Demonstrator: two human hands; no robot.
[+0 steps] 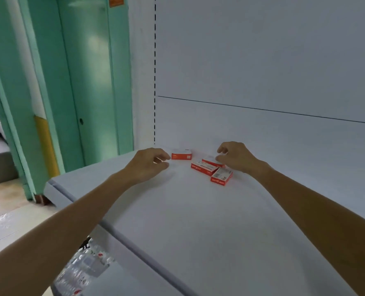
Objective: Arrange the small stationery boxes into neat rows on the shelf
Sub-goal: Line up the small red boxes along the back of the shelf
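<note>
Several small red-and-white stationery boxes lie near the back of the white shelf (198, 221). One box (181, 154) stands alone by the back panel. My left hand (149, 164) hovers just left of it, fingers loosely curled and holding nothing. Three more boxes lie in a loose cluster to the right: a back box (211, 161), a middle box (203, 167) and a front box (221, 177) turned at an angle. My right hand (235, 157) is at the back box, its curled fingertips touching or pinching its right end; the contact is partly hidden.
A white back panel (262, 60) with a slotted upright (155, 71) rises behind the shelf. A green door and frame (87, 82) stand to the left. Wrapped plastic bottles (81, 272) sit below the shelf's front edge (121, 236).
</note>
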